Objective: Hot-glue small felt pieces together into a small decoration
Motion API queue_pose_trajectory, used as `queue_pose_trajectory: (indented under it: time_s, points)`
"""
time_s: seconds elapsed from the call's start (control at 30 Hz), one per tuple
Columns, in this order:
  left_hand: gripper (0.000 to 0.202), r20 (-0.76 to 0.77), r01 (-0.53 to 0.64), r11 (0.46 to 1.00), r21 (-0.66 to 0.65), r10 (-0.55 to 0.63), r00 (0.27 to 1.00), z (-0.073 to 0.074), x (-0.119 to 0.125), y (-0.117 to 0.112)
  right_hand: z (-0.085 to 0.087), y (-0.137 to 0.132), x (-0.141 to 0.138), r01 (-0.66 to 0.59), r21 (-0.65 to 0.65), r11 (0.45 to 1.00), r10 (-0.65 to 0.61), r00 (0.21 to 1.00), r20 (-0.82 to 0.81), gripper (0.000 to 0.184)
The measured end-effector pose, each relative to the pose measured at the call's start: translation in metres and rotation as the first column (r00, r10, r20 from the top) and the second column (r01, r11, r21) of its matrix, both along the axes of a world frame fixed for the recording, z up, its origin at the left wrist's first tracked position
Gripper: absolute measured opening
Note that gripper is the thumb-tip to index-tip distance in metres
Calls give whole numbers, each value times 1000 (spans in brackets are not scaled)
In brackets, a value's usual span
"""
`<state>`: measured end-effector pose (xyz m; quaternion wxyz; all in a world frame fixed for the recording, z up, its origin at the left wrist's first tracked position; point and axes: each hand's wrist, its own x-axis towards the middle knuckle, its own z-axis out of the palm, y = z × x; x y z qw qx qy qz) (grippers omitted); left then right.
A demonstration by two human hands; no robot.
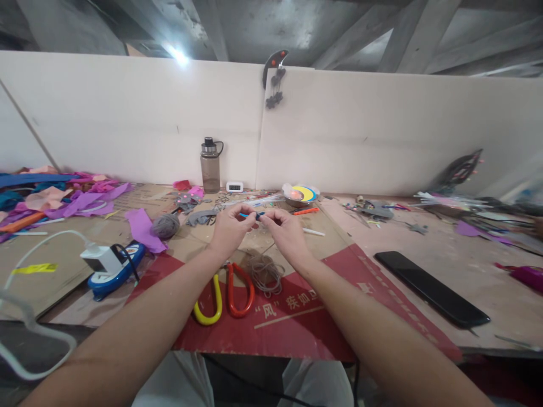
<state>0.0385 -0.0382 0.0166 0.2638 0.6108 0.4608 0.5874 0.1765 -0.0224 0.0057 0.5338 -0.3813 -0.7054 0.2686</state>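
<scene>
Though tiny, a blue piece (260,215) fingertip-tight in both hands (233,227) (287,230), above red cardboard (292,342) with “风” 疾如.

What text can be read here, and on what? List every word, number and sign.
“风” 疾如: on the red cardboard; the next character is partly hidden.
Smaller characters along the cardboard's right edge: too blurred to read.
Small white clock: dark digits on its display, too small to read for certain.
</scene>
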Motion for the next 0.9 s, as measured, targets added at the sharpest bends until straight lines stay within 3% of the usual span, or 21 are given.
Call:
queue_pose_trajectory:
  time_s: [0.3, 0.5, 0.6, 0.7, 0.8, 0.9]
  points:
    - [14, -13, 17, 1000, -13, -17, 1000, 0, 2, -1, 3, -2, 0, 41, -36, 998, -41, 999, 17, 26]
    - [13, 96, 141, 989, -41, -137, 986, -3, 2, 2, 1, -1, 1, 25, -51, 998, -25, 1000, 8, 27]
    - [14, 168, 223, 973, -51, -212, 963, -5, 2, 4, 1, -1, 1, 36, -79, 996, -43, 995, -93, 21]
    - [15, 262, 305, 951, -51, -282, 923, -7, 2, 6, 4, -1, 3, -10, -115, 993, -12, 982, -189, 33]
    - [15, 318, 361, 930, -72, -322, 892, -8, 2, 9, 7, 0, 6, -60, -110, 992, 45, 990, -134, 23]
    - [15, 294, 334, 939, -82, -297, 908, -10, 1, 12, 7, 1, 8, -15, -110, 994, 6, 997, -76, 19]
